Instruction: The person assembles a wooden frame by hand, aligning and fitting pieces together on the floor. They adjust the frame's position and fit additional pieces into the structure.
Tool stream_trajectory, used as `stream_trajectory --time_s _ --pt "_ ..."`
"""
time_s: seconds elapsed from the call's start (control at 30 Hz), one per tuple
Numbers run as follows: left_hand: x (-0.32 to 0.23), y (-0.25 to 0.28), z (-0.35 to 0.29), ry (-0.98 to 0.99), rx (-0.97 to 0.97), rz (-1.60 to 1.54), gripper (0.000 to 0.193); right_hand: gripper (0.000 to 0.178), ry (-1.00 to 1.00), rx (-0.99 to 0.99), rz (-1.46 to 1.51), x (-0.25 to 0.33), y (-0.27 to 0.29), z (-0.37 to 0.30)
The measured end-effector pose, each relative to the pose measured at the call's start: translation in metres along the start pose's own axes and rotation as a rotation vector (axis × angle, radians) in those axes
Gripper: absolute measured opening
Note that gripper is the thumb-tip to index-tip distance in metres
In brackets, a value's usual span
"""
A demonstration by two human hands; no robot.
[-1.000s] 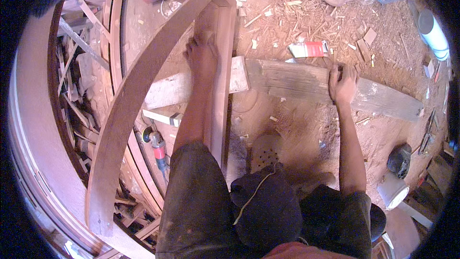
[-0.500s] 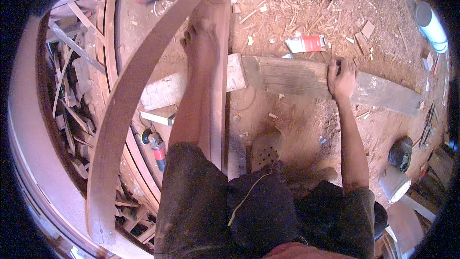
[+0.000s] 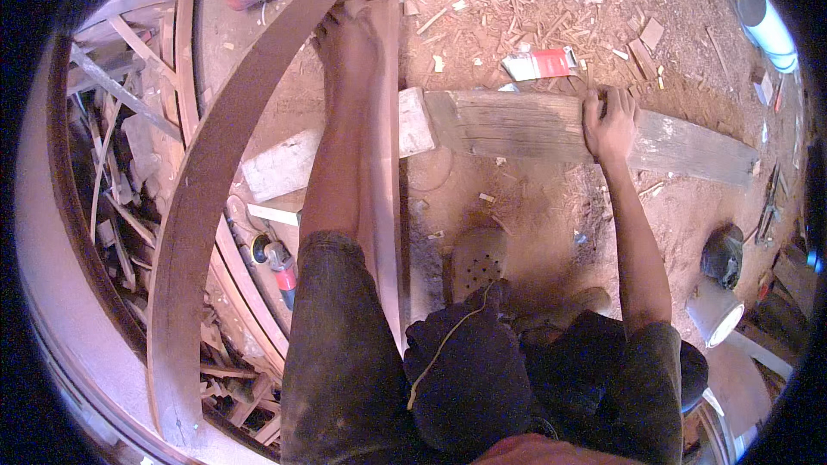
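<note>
A brown wooden frame piece with a curved rail (image 3: 198,172) and a straight rail (image 3: 389,146) stands at my left, the two meeting in a far corner. Inside that corner is my left hand (image 3: 349,41), fingers bent and pressed close to the wood. It seems closed on something small that I cannot make out. My right hand (image 3: 610,125) grips a weathered grey plank (image 3: 508,125), thumb on the near side and fingers curled over its far edge. A pale, whitish board (image 3: 289,162) passes beneath the frame and my left forearm, in line with the plank.
An angle grinder (image 3: 277,267) lies left of my knee, beside a larger curved frame (image 3: 185,60) with scrap wood. Wood chips and a red-and-white tube (image 3: 541,64) lie beyond the plank. A white pot (image 3: 715,314) and a white cylinder (image 3: 768,30) are at the right.
My left hand has slid a little farther toward the frame's far corner and is less blurred. The right hand keeps its grip on the plank. The whole view has shifted slightly.
</note>
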State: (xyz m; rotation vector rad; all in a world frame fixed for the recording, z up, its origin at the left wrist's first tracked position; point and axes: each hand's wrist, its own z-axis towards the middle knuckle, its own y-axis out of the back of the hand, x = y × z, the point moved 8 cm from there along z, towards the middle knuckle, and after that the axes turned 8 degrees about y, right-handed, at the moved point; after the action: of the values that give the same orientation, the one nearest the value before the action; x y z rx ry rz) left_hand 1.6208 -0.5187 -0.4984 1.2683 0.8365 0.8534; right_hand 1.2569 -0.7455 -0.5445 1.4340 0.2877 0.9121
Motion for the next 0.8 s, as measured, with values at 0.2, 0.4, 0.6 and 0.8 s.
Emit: stream_trajectory --time_s 0.2,0.4,0.6,0.8 --pt "0.008 -0.009 -0.027 0.023 0.075 0.002 0.044 0.028 0.047 -0.061 -0.096 -0.016 0.002 -0.003" --pt "0.014 -0.028 0.032 -0.068 -0.103 -0.332 0.041 0.028 0.045 -0.011 -0.07 -0.001 -0.004 0.0" --pt "-0.001 -0.005 -0.027 -0.033 0.037 -0.012 0.042 0.029 0.008 -0.009 -0.082 -0.014 -0.001 -0.006" --pt "0.012 -0.037 0.032 0.002 0.047 -0.04 0.047 0.03 0.011 0.039 -0.071 -0.003 -0.006 -0.001"
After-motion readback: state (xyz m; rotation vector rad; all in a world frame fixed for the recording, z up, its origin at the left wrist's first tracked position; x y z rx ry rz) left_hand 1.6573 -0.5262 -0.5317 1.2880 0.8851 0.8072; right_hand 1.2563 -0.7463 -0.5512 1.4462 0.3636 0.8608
